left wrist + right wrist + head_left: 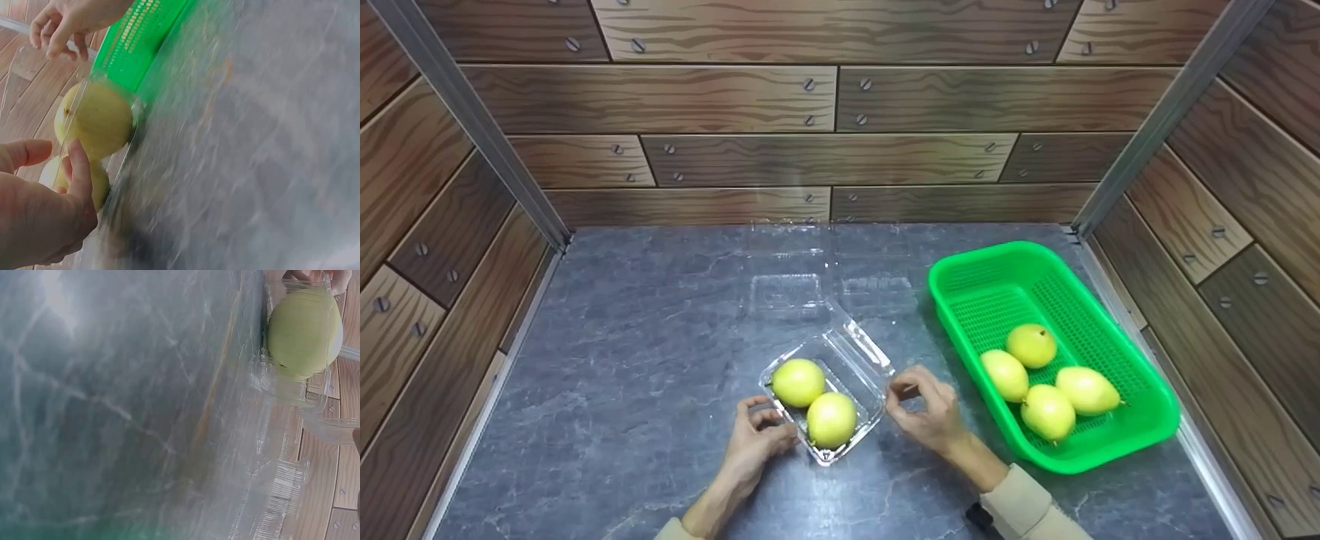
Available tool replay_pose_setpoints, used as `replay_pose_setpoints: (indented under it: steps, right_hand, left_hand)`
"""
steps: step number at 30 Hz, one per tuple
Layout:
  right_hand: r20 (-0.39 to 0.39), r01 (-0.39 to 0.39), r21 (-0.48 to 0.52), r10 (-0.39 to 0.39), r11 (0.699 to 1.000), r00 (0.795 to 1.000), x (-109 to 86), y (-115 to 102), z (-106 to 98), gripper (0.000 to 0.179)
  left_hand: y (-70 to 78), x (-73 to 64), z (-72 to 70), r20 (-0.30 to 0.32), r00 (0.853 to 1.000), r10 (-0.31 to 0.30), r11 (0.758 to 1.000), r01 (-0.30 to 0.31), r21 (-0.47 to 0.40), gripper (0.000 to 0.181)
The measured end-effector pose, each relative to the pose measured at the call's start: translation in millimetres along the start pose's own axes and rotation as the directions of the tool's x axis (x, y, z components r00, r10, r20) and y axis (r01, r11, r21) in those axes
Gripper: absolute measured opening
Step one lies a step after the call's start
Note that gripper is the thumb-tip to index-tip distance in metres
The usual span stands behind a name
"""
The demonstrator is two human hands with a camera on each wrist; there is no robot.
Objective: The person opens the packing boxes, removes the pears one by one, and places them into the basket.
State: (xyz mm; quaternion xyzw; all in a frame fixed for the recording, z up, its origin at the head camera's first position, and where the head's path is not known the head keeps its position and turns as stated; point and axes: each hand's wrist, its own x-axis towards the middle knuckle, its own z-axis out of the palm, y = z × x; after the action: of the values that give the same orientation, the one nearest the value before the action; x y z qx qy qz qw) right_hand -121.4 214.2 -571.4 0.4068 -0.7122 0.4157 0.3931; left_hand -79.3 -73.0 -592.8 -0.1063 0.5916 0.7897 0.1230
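A clear plastic clamshell box (826, 454) stands on the table, holding two yellow-green pears, one (799, 382) behind the other (832, 420). Its hinged lid (864, 346) is raised on the right side. My right hand (926, 405) pinches the lid's edge between thumb and forefinger. At the box's left wall is my left hand (757, 435), its fingers loosely bent and the thumb apart from them. The left wrist view has this left hand (50, 208) close in front of the pears, with the right hand (79, 25) beyond at the lid.
A green plastic basket (941, 296) on the right holds several pears (1048, 412). Behind the box lie more clear clamshell boxes, one on the left (786, 279) and one on the right (877, 285). Wood-patterned walls (735, 97) enclose the grey marbled table (622, 360).
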Motion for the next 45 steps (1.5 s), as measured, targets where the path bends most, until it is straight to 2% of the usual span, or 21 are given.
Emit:
replay_pose_setpoints:
  steps: [5, 11, 17, 21, 26, 34, 45]
  right_hand:
    - [-0.049, -0.093, 0.039, 0.095, 0.995, 0.994, -3.8, 0, -1, 0.03]
    - [-0.097, -0.217, 0.04, 0.22, 0.975, 0.971, -7.8, -2, 0, 0.035]
    - [-0.123, -0.342, 0.067, 0.348, 0.937, 0.929, -10.0, -7, -1, 0.035]
    - [-0.129, -0.409, 0.094, 0.419, 0.908, 0.899, -11.4, -9, -1, 0.033]
    - [-0.146, -0.452, 0.111, 0.464, 0.885, 0.874, -13.6, -9, 0, 0.033]
    - [-0.159, -0.467, 0.133, 0.484, 0.874, 0.861, -13.6, -8, 1, 0.027]
    - [-0.175, -0.488, 0.132, 0.505, 0.863, 0.845, -11.0, -6, 4, 0.033]
  left_hand:
    - [6.4, 8.7, -8.3, -0.037, 0.999, -0.001, 1.0, 0.001, -0.002, 0.074]
    - [21.6, 24.2, -20.1, -0.087, 0.996, 0.022, 0.998, -0.017, 0.058, 0.069]
    - [38.4, 41.6, -29.7, -0.098, 0.995, 0.015, 0.993, -0.003, 0.115, 0.064]
    - [43.7, 52.2, -34.3, -0.075, 0.997, 0.004, 0.993, 0.005, 0.114, 0.059]
    - [45.1, 62.4, -38.0, -0.019, 1.0, -0.017, 0.992, 0.019, 0.121, 0.055]
    - [47.7, 72.0, -36.9, 0.041, 0.997, -0.061, 0.987, 0.054, 0.149, 0.05]
    - [50.6, 82.0, -36.0, 0.1, 0.991, -0.083, 0.982, 0.064, 0.176, 0.049]
